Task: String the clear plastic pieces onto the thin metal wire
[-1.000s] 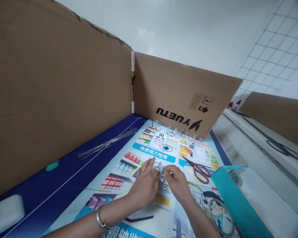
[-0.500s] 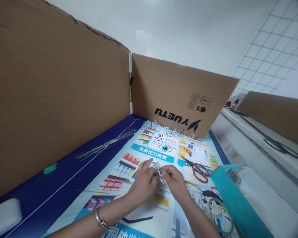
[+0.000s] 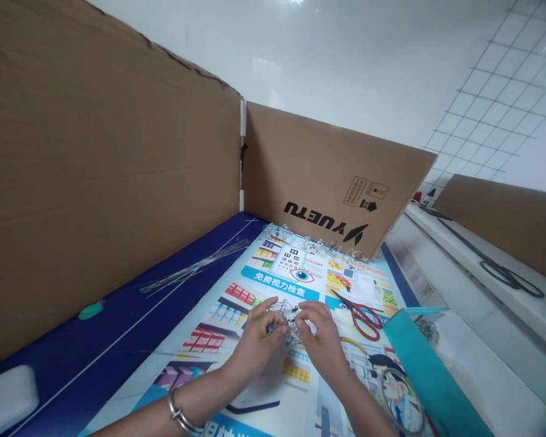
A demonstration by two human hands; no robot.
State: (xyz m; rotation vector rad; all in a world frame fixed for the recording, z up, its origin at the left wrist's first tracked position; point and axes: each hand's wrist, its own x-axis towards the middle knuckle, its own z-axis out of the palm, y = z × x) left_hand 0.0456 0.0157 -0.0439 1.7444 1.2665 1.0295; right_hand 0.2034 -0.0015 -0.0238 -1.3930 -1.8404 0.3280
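Note:
My left hand (image 3: 257, 340) and my right hand (image 3: 321, 337) meet over a printed poster (image 3: 236, 303) on the table. Both pinch a small clear, sparkly beaded piece (image 3: 286, 315) held between their fingertips. The piece is tiny and partly hidden by my fingers. A silver bangle (image 3: 178, 414) sits on my left wrist.
Red-handled scissors (image 3: 361, 315) lie just right of my hands. A teal bag (image 3: 430, 370) and a wire ring (image 3: 398, 400) are at the lower right. Thin wires (image 3: 195, 265) lie on the blue mat at left. Cardboard walls (image 3: 327, 176) stand at left and behind, with clear beads (image 3: 318, 246) along the base.
My hands have stayed together on the beaded piece, shifting slightly lower in view; the fingers have turned the piece a little. The view has tilted slightly.

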